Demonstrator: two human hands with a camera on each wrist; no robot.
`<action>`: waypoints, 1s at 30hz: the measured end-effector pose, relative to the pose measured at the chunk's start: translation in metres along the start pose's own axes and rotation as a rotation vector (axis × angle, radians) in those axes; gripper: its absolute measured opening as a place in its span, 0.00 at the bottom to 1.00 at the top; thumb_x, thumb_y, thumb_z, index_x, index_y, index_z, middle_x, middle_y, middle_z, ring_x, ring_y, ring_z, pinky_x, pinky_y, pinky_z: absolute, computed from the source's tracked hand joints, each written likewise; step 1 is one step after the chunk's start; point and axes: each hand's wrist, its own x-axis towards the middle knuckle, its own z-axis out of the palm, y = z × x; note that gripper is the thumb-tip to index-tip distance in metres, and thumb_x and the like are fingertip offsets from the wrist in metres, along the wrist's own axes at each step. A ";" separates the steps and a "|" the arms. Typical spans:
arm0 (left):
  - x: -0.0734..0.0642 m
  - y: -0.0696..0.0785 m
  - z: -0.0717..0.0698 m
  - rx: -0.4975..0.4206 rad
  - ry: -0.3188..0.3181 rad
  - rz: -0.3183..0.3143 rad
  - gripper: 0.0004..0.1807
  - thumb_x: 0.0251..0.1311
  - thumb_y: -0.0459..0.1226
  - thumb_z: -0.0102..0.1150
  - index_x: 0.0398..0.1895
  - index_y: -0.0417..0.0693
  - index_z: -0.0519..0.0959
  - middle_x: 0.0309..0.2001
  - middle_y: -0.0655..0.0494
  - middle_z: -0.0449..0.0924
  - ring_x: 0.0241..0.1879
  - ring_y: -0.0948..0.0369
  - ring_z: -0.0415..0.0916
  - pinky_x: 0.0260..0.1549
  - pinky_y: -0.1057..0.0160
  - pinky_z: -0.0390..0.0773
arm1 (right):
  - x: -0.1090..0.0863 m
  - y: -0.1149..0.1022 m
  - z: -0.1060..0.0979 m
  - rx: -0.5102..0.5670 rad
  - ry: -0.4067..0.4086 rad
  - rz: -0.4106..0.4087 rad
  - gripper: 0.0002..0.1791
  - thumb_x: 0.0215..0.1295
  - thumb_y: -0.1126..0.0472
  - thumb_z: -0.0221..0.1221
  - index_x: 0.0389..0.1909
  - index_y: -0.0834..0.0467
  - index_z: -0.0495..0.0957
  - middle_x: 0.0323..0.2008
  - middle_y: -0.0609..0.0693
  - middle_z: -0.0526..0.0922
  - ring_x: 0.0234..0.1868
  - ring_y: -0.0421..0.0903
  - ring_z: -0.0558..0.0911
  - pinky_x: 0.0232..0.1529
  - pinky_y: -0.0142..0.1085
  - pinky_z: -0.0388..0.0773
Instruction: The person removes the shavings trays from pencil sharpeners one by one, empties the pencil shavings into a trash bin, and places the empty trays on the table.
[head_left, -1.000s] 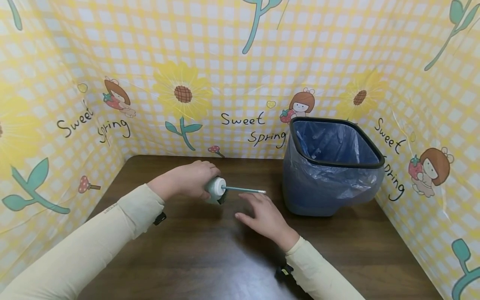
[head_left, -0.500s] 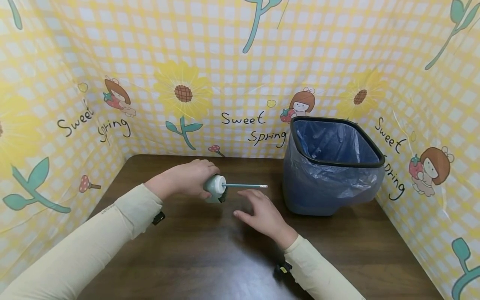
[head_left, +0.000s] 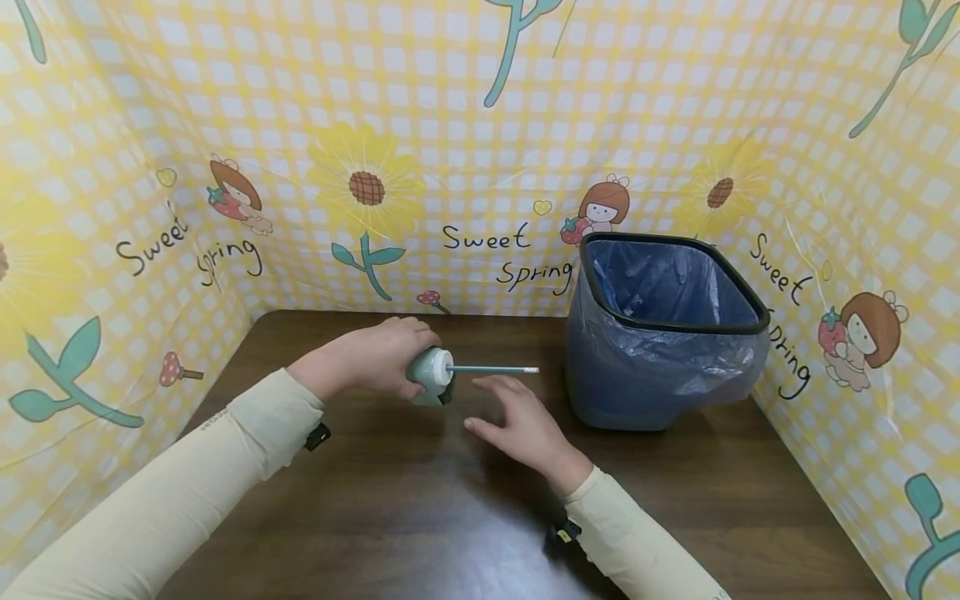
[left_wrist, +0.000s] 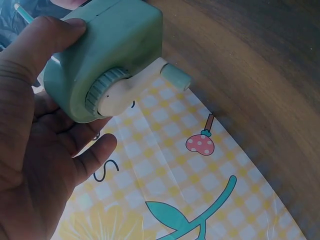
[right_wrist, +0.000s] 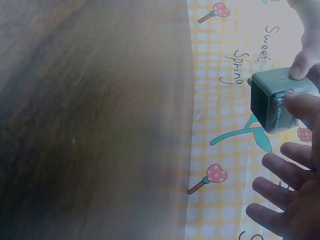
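Note:
My left hand (head_left: 386,357) grips a green pencil sharpener (head_left: 429,372) from its far side, held up over the table. The left wrist view shows the thumb on top of its boxy body (left_wrist: 122,37) and a crank handle (left_wrist: 176,76) on its side. A light blue pencil (head_left: 491,369) sticks out of the sharpener's white front, its eraser end pointing right. Just below the pencil in the head view is my right hand (head_left: 528,425), its fingers spread and slightly bent with nothing in them. The right wrist view shows the sharpener's clear side (right_wrist: 280,111) beyond the right thumb.
A blue bin (head_left: 622,379) with a black rim and a plastic liner stands at the back right of the brown wooden table (head_left: 360,500). Yellow checked sheeting (head_left: 465,158) with printed flowers walls the table at the back and both sides.
The pencil's eraser end has swung up and a little right, away from the right fingertips. My right hand has shifted slightly left. The left hand keeps its grip on the sharpener.

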 end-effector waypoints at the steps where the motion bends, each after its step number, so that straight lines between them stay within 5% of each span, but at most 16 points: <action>1: 0.000 -0.001 0.001 -0.001 0.001 0.001 0.37 0.50 0.49 0.78 0.61 0.42 0.77 0.54 0.50 0.80 0.54 0.53 0.76 0.60 0.47 0.73 | 0.000 0.000 0.000 0.006 -0.002 0.006 0.34 0.65 0.42 0.68 0.68 0.52 0.74 0.65 0.47 0.77 0.67 0.48 0.75 0.64 0.50 0.75; 23: -0.001 0.005 0.000 -0.023 0.026 0.006 0.36 0.50 0.50 0.77 0.60 0.44 0.77 0.53 0.54 0.80 0.54 0.55 0.74 0.58 0.49 0.73 | 0.009 -0.002 0.003 0.137 0.005 0.030 0.34 0.64 0.42 0.68 0.68 0.52 0.75 0.65 0.46 0.79 0.68 0.46 0.75 0.66 0.48 0.73; 30: -0.001 0.005 -0.001 -0.022 0.038 0.012 0.36 0.49 0.51 0.77 0.60 0.45 0.78 0.53 0.54 0.80 0.55 0.55 0.74 0.58 0.50 0.73 | 0.011 -0.004 0.004 0.198 0.016 0.020 0.34 0.64 0.42 0.69 0.67 0.50 0.75 0.64 0.53 0.80 0.67 0.52 0.76 0.65 0.52 0.73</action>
